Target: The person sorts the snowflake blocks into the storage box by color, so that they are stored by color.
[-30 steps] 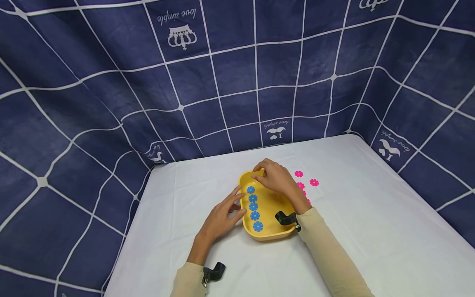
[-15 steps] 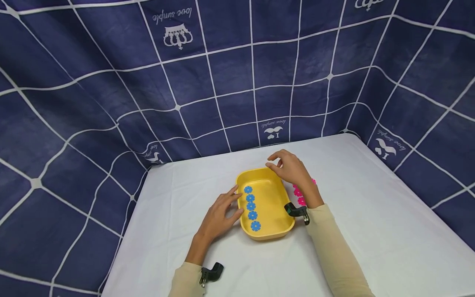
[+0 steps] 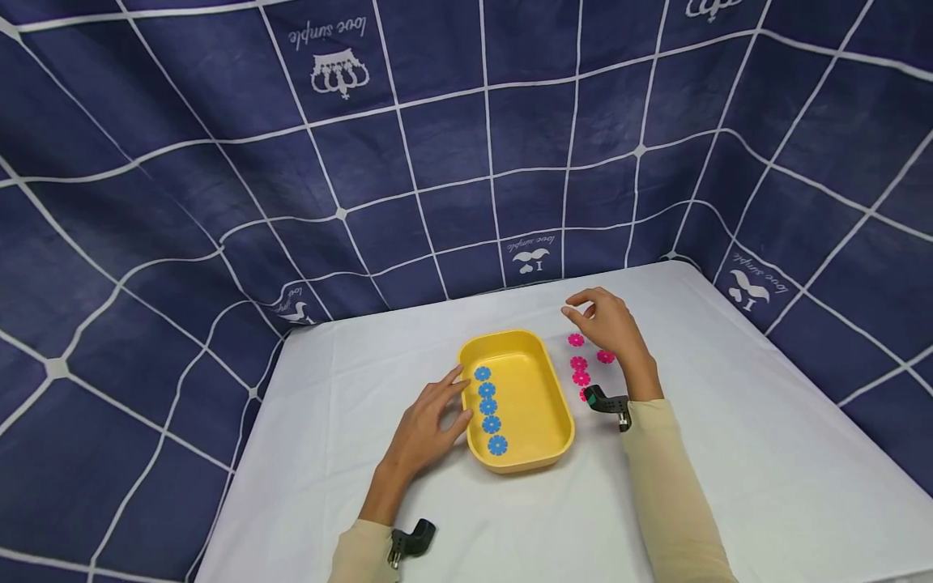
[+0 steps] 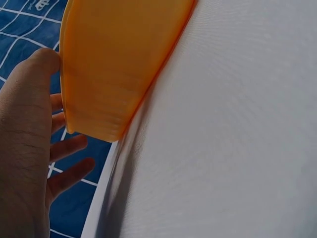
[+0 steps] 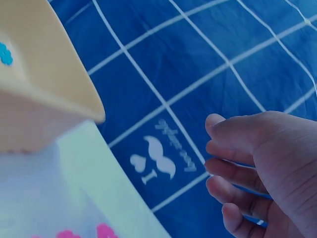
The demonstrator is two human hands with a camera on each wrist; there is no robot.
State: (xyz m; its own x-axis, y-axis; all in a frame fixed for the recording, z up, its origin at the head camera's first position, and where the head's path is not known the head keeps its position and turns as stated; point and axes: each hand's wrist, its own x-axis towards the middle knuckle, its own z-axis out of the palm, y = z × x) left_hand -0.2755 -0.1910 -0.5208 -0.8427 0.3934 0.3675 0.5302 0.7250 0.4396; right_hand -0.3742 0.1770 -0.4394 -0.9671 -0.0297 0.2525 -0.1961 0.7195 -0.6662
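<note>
The yellow tray point(image 3: 528, 409) lies on the table point(image 3: 379, 356), long axis 11-to-5 o'clock. The left hand point(image 3: 428, 425), fingers relaxed, touches its 9-o'clock rim; the right hand point(image 3: 611, 328), loosely curled, visibly holding nothing, is nearer the pink pieces point(image 3: 581, 378), at its 7 o'clock.

Smooth Plastic Against Matt Cloth

We see a yellow tray point(image 3: 528, 409) in smooth plastic with a soft sheen. The blue flower discs point(image 3: 487, 406) and pink flower discs point(image 3: 581, 378) look matt to us. The white counter point(image 3: 364, 389) wears lightly creased, matt cloth; the navy curtain point(image 3: 452, 138) is rippled fabric. We note cloth sleeves point(image 3: 670, 478) and black plastic wrist mounts point(image 3: 601, 400), one showing a shiny metal clasp point(image 3: 624, 422).
</note>
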